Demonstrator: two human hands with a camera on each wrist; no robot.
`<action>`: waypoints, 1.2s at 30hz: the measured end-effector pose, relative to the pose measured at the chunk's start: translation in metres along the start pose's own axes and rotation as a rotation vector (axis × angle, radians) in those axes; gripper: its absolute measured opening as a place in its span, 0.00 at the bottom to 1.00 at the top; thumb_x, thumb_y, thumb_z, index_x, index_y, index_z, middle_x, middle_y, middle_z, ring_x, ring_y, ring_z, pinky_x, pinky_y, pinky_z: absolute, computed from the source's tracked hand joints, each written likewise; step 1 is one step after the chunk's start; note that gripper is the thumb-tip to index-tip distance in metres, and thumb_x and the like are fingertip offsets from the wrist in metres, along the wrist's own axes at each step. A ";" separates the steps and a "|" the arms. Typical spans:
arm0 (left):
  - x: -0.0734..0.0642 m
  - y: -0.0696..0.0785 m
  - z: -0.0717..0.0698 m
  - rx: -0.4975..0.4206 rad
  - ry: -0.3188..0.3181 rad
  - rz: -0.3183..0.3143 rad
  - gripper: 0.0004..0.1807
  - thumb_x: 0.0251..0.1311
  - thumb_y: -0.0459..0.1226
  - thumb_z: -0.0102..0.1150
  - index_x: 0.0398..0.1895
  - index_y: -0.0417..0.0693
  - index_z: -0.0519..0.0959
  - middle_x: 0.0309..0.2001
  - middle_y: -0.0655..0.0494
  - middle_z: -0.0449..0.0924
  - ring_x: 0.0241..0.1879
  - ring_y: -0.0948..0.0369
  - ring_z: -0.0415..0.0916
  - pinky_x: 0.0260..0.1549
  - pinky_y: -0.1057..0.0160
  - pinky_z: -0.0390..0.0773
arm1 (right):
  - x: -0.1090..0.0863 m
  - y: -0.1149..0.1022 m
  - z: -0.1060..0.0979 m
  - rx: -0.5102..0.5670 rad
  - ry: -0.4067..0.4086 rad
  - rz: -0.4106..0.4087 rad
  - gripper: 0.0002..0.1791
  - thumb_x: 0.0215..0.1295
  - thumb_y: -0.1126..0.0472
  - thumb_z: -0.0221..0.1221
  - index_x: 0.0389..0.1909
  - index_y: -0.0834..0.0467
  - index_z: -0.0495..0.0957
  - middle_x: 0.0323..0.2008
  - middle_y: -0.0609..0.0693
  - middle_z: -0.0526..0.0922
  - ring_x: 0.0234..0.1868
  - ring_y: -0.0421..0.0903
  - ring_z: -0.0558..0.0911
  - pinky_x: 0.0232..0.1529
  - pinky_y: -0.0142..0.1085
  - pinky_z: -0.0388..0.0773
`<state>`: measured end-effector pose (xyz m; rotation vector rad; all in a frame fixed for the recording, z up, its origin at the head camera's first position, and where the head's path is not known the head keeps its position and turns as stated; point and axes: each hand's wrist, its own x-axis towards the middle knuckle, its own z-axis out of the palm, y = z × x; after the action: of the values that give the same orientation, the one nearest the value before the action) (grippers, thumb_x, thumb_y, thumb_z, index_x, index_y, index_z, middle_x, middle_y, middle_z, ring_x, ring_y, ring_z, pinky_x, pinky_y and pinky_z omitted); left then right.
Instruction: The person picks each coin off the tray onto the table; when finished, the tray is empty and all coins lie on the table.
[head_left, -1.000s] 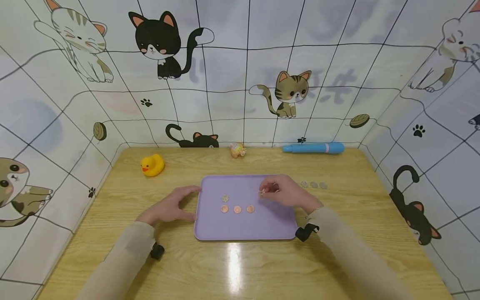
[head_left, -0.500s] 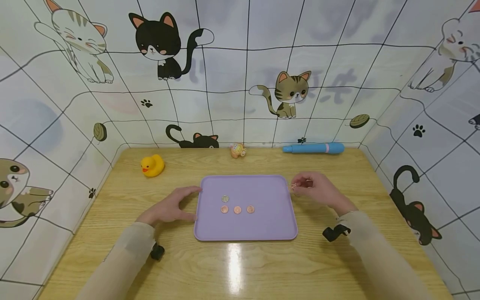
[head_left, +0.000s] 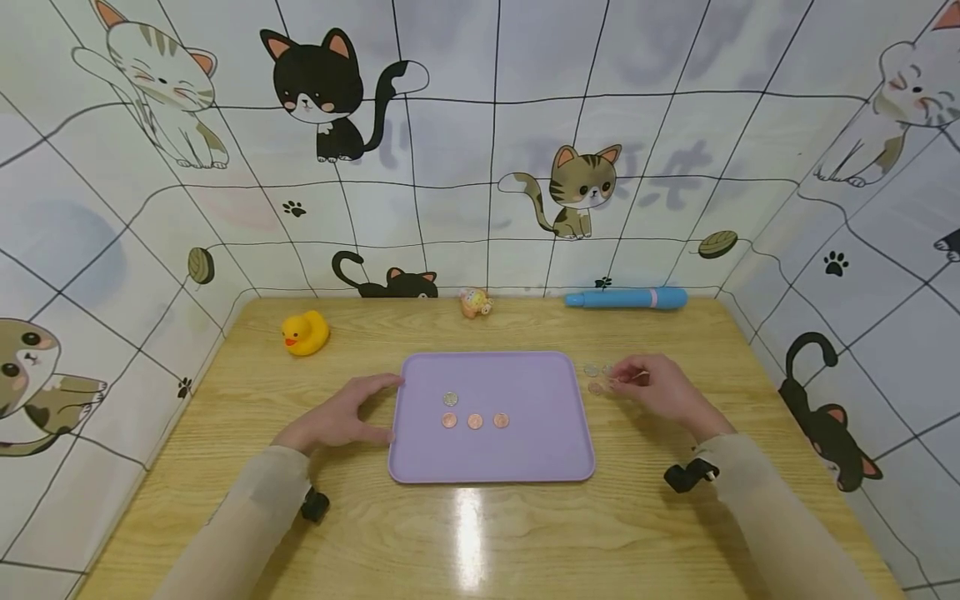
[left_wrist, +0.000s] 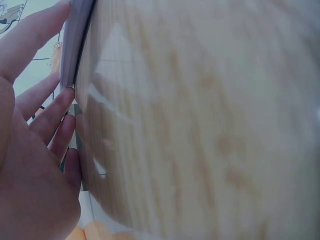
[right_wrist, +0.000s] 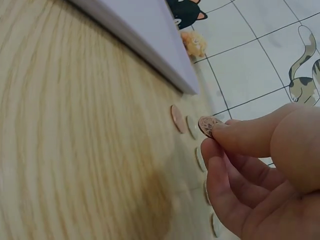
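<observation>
My left hand touches the left rim of a flat lilac tray with extended fingers and thumb. On the tray lie one silver coin and a row of three copper coins, the middle one directly beside the others. Right of the tray, my right hand pinches a copper coin between thumb and index finger, just above the table. A copper coin lies on the table below a silver coin. In the right wrist view, more coins in that row are partly covered by my fingers.
A yellow rubber duck sits at the back left of the wooden table. Along the back stand a small figurine and a blue pen-shaped object. Cat-patterned walls enclose the table.
My right hand has moved from above the tray to the table on its right. One copper coin now lies there, below the silver row. My left hand has stayed put.
</observation>
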<state>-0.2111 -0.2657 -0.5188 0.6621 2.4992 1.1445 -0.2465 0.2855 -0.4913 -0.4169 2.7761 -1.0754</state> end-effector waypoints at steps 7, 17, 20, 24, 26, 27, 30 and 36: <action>-0.001 0.001 -0.001 -0.002 0.000 -0.042 0.51 0.54 0.48 0.81 0.80 0.54 0.65 0.81 0.47 0.59 0.79 0.41 0.51 0.76 0.29 0.47 | 0.000 0.007 0.005 -0.051 0.025 -0.009 0.04 0.70 0.64 0.68 0.42 0.60 0.86 0.36 0.50 0.86 0.39 0.45 0.82 0.46 0.40 0.83; -0.003 0.003 0.000 0.001 -0.003 -0.083 0.50 0.55 0.49 0.80 0.80 0.56 0.65 0.81 0.47 0.58 0.79 0.41 0.51 0.75 0.29 0.47 | 0.001 0.007 0.008 -0.106 0.036 0.032 0.04 0.70 0.65 0.66 0.42 0.61 0.85 0.36 0.51 0.86 0.39 0.48 0.82 0.43 0.42 0.81; -0.002 0.003 0.000 -0.002 -0.004 -0.068 0.51 0.55 0.48 0.80 0.80 0.55 0.65 0.81 0.47 0.58 0.79 0.41 0.51 0.76 0.29 0.47 | 0.002 0.006 0.008 -0.119 0.039 0.049 0.04 0.70 0.66 0.66 0.43 0.61 0.85 0.36 0.51 0.85 0.38 0.48 0.80 0.41 0.41 0.79; -0.001 0.003 -0.001 -0.007 -0.003 -0.053 0.51 0.55 0.48 0.81 0.80 0.53 0.65 0.81 0.46 0.58 0.79 0.40 0.50 0.76 0.30 0.46 | 0.004 0.005 0.008 -0.133 0.042 0.051 0.04 0.70 0.66 0.66 0.43 0.61 0.84 0.36 0.52 0.85 0.38 0.48 0.80 0.40 0.41 0.78; 0.000 0.003 -0.001 -0.006 -0.004 -0.052 0.51 0.55 0.48 0.80 0.80 0.53 0.64 0.81 0.46 0.58 0.80 0.40 0.50 0.76 0.30 0.46 | 0.005 0.004 0.009 -0.139 0.044 0.041 0.04 0.70 0.66 0.66 0.42 0.61 0.84 0.36 0.52 0.85 0.38 0.48 0.81 0.40 0.41 0.79; -0.001 0.004 -0.001 -0.005 -0.004 -0.053 0.51 0.55 0.48 0.80 0.80 0.54 0.64 0.81 0.46 0.58 0.79 0.40 0.50 0.76 0.29 0.46 | 0.005 0.004 0.009 -0.138 0.043 0.037 0.04 0.69 0.66 0.67 0.42 0.61 0.85 0.36 0.52 0.86 0.39 0.49 0.82 0.41 0.42 0.80; -0.001 0.005 -0.001 -0.005 -0.006 -0.062 0.51 0.55 0.48 0.80 0.81 0.54 0.64 0.81 0.46 0.58 0.79 0.40 0.50 0.76 0.29 0.46 | 0.004 0.003 0.010 -0.137 0.037 0.029 0.02 0.69 0.66 0.67 0.40 0.61 0.85 0.35 0.52 0.86 0.38 0.48 0.83 0.41 0.42 0.81; -0.003 0.005 0.000 -0.004 -0.004 -0.078 0.51 0.55 0.49 0.80 0.81 0.55 0.64 0.81 0.46 0.57 0.79 0.41 0.50 0.76 0.30 0.47 | 0.004 0.003 0.012 -0.144 0.042 0.029 0.02 0.69 0.65 0.68 0.38 0.60 0.85 0.34 0.51 0.87 0.37 0.47 0.84 0.39 0.41 0.82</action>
<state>-0.2073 -0.2645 -0.5143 0.5599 2.4955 1.1189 -0.2480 0.2786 -0.5021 -0.3732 2.8978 -0.8909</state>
